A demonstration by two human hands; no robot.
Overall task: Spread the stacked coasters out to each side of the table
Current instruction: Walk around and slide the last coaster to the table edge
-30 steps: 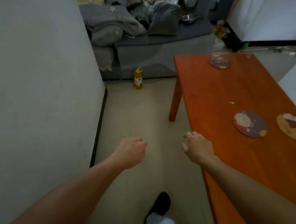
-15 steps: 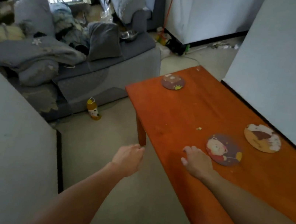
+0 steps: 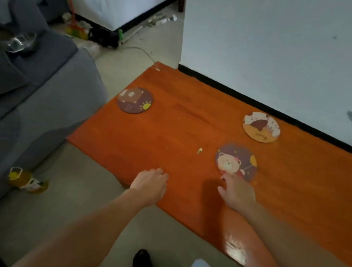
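Your right hand (image 3: 236,193), fingers spread and empty, touches the bear coaster (image 3: 236,161) at 12 o'clock, likely to slide it. Your left hand (image 3: 150,184), loosely curled and empty, rests on the table (image 3: 170,137) edge, perhaps bracing.

One head-worn wide-angle camera supplies the only view. It looks forward and steeply down from standing height, close above the orange table (image 3: 170,137), which runs from centre frame to the lower right. Both forearms enter from the bottom edge. A grey sofa (image 3: 15,96) fills the left side; a white wall (image 3: 287,47) fills the upper right
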